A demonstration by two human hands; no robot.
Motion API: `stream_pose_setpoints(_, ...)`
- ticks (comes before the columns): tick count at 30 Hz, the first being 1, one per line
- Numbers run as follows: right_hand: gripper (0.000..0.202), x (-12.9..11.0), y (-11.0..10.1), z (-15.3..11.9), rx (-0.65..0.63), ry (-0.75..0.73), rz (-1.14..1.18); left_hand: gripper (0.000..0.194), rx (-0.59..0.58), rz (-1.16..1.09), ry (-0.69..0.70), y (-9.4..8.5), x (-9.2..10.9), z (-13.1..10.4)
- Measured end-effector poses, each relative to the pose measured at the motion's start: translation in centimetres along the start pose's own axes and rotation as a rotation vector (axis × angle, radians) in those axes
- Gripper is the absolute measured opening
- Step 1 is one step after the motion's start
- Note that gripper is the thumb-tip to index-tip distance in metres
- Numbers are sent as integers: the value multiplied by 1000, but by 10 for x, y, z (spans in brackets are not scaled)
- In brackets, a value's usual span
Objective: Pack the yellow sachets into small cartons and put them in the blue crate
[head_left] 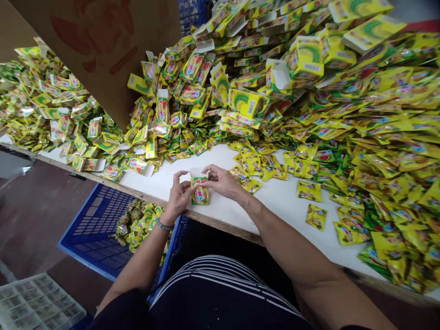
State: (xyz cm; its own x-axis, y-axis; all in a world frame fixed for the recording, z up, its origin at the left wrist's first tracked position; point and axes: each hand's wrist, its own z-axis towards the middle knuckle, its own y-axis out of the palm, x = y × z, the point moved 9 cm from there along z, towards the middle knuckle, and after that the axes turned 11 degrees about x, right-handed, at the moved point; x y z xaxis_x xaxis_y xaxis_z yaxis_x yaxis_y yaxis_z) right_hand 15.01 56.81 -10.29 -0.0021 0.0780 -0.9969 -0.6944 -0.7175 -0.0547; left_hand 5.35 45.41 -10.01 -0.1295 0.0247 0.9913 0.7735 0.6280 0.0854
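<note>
Both hands on one little carton, heaps of packs all around

So I've got a small yellow-green carton (pixel 200 197) right by the front edge of the white tabletop (pixel 227 208), white flap up at its top end. Can't tell if it's resting there or slightly lifted. My left hand (pixel 178 195), the one with the beaded bracelet (pixel 164 224), has thumb and fingers clamped on its left side. My right hand (pixel 223 182) has thumb and fingers pinching its upper right part.

Behind it there's a messy heap of cartons (pixel 247 101), plus a big pile of sachets (pixel 395 183) over the right end. A cardboard box (pixel 103 41) stands tilted toward the back left. Below the front edge, left of me: a blue crate (pixel 85 263) holding more packs.
</note>
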Motion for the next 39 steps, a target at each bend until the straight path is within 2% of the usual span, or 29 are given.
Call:
stream_pose_setpoints(3, 46, 4, -6, 2, 92, 39, 101, 60, 1, -13, -11, 0, -1, 0)
stream_pose_setpoints(7, 32, -3, -3, 0, 90, -45, -77, 47, -46, 14, -35, 1, -4, 1)
stream_pose_setpoints(9, 32, -5, -3, -1, 85, -70, -154, 45, -80, 4, -60, 3, -7, 2)
stream_pose_setpoints(13, 37, -7, -7, -2, 136, -48, -139, 47, -124, -46, -81, 8, -9, 2)
stream_pose_setpoints(16, 40, -12, -6, -2, 167, -80, -158, 58, -46, -88, -77, 4, -10, 4)
stream_pose_setpoints(19, 37, -15, -17, -3, 325, -72, -127, 71, -18, -71, -73, 4, -11, 6)
stream_pose_setpoints(21, 39, -14, -21, -4, 383, -38, -88, 68, -29, -36, -81, 6, -12, 6)
stream_pose_setpoints(23, 36, -21, -19, -6, 371, -87, -89, 59, -2, -18, -92, 4, -12, 6)
stream_pose_setpoints(27, 26, -46, -8, -13, 280, -288, -117, 49, 132, -96, -91, -8, -7, 6)
stream_pose_setpoints(30, 29, -39, -1, -12, 221, -182, -76, 45, 201, -145, -106, -13, -5, 4)
stream_pose_setpoints(34, 28, -19, 1, -7, 224, -18, -19, 47, 249, -127, -121, -17, -7, 4)
stream_pose_setpoints(39, 35, 9, -2, -3, 199, 212, 208, 47, 218, -127, -142, -13, -7, 2)
